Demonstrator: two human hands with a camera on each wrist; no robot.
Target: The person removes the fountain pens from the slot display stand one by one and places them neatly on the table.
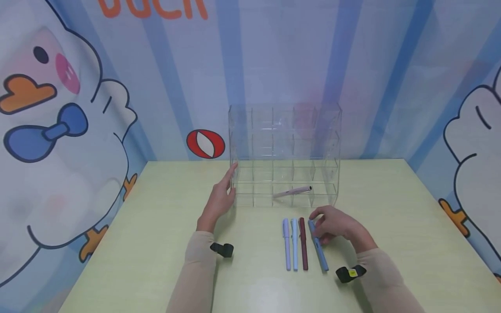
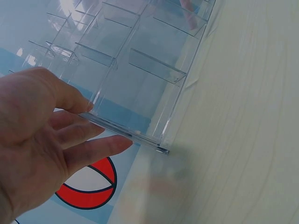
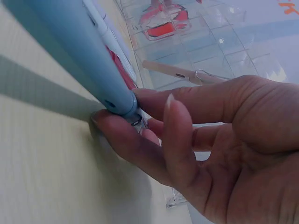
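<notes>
A clear acrylic organizer point(image 1: 339, 148) with rows of compartments stands at the back of the table. My left hand point(image 1: 219, 201) holds its left side wall point(image 2: 124, 129), thumb on one face and fingers on the other. At the right, my right hand point(image 1: 337, 222) pinches a blue pen point(image 1: 320, 254) near its upper end, the pen slanting toward me. Left of it lie a dark red pen point(image 1: 303, 248), a light blue pen point(image 1: 295, 248) and a lilac pen point(image 1: 287, 248), side by side. A pale pink pen point(image 1: 293, 191) leans slanted in the organizer's front row.
The pale wooden table point(image 1: 156, 243) ends at a backdrop point(image 1: 176, 78) printed with blue stripes and cartoon ducks. A printed red and white ball point(image 1: 205, 144) is on it, left of the organizer. Each wrist wears a black strap.
</notes>
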